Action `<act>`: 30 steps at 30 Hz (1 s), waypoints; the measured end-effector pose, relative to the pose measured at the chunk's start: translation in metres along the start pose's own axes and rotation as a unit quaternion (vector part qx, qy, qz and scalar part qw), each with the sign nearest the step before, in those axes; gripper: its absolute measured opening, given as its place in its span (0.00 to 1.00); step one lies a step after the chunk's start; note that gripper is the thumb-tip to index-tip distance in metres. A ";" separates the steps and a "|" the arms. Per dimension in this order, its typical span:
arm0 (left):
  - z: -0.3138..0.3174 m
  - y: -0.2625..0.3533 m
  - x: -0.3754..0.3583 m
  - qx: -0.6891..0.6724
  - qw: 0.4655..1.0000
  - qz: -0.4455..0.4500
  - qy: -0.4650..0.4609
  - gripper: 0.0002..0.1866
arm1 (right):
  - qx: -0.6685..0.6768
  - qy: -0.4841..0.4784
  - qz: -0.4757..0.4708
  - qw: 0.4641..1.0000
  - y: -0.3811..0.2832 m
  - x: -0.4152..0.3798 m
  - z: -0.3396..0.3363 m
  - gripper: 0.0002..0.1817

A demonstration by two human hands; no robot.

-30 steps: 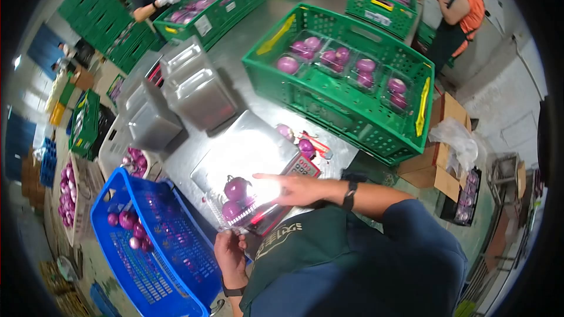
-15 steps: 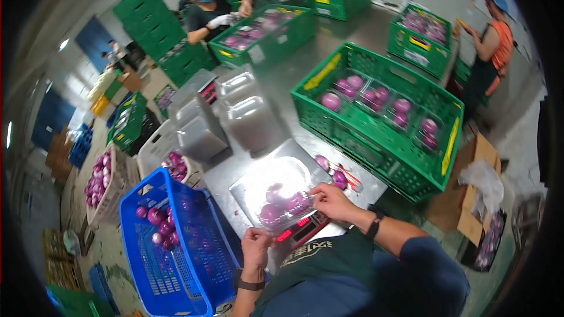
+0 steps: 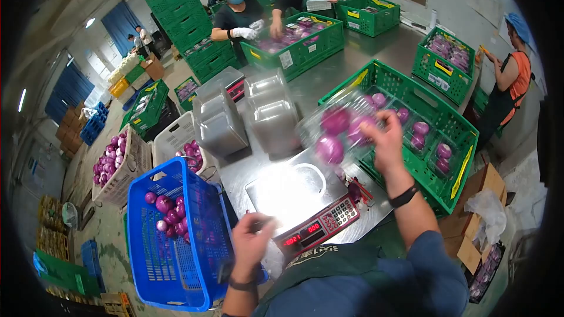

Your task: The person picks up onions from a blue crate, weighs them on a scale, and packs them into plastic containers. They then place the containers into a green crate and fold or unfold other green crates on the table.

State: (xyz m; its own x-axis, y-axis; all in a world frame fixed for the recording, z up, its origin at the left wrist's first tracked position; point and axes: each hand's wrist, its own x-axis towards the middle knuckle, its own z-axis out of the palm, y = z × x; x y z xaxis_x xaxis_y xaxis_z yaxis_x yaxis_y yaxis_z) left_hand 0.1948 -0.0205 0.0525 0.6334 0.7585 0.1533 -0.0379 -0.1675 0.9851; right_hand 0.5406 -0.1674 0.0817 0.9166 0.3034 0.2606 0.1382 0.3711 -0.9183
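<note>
My right hand (image 3: pixel 386 141) grips a clear plastic container of red onions (image 3: pixel 332 132), lifted over the near left corner of a green crate (image 3: pixel 411 85); three onions show through it. Inside that crate sit several similar packs of onions (image 3: pixel 418 135). My left hand (image 3: pixel 251 240) hovers by the left front of a digital scale (image 3: pixel 320 228), fingers loosely bent and apart, with nothing visible in them. The scale's bare plate (image 3: pixel 282 191) shines under the light, and red digits glow on its panel. Loose onions (image 3: pixel 353 191) lie partly hidden to the right of the scale.
A blue basket of onions (image 3: pixel 176 170) stands at my left, with pale crates of onions (image 3: pixel 126 167) behind it. Stacked clear containers (image 3: pixel 267 103) stand beyond the scale. Across the metal table, co-workers (image 3: pixel 241 17) stand at another green crate (image 3: pixel 294 61). An open cardboard box (image 3: pixel 490 185) is at right.
My right hand has raised the onion container off the scale toward the green crate. My left hand has let go of its near edge. The camera view has shifted.
</note>
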 end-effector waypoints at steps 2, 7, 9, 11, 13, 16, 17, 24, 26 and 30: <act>-0.035 0.011 -0.008 -0.015 0.994 -0.012 0.111 0.06 | -0.077 0.060 -0.019 0.995 -0.007 0.041 -0.030 0.26; -0.124 -0.003 -0.048 0.111 0.931 -0.010 0.347 0.06 | -0.456 0.189 -0.122 0.861 0.015 0.100 -0.105 0.33; -0.147 -0.017 -0.066 0.230 0.901 -0.037 0.367 0.08 | -0.531 0.161 -0.094 0.827 0.032 0.108 -0.125 0.32; -0.169 -0.035 -0.089 0.340 0.864 -0.058 0.368 0.11 | -0.516 0.144 0.025 0.844 0.046 0.113 -0.132 0.29; -0.183 -0.054 -0.102 0.440 0.829 -0.069 0.340 0.14 | -0.446 0.138 0.140 0.873 0.074 0.123 -0.148 0.27; -0.160 -0.017 -0.093 0.461 0.805 -0.266 0.263 0.30 | -0.332 0.095 0.217 0.913 0.134 0.138 -0.177 0.26; -0.161 -0.023 -0.094 0.438 0.811 -0.284 0.265 0.31 | -0.361 0.089 0.282 0.885 0.120 0.130 -0.157 0.28; -0.138 -0.005 -0.078 0.511 0.790 -0.257 0.220 0.35 | -0.527 -0.108 0.280 0.795 0.171 0.132 -0.164 0.49; -0.136 -0.005 -0.078 0.513 0.789 -0.259 0.217 0.36 | -0.507 -0.107 0.322 0.793 0.146 0.127 -0.152 0.48; -0.177 -0.062 -0.099 0.373 0.873 -0.194 0.249 0.20 | -0.662 -0.062 0.066 0.744 0.148 0.123 -0.142 0.39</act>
State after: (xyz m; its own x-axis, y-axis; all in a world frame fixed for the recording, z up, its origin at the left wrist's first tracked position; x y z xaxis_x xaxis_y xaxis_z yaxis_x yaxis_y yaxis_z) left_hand -0.0026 0.0266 -0.0096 0.0661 0.9977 0.0168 0.7360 -0.0601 0.6743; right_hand 0.7268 -0.1994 -0.0647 0.9243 0.3704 0.0925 0.3747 -0.8337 -0.4058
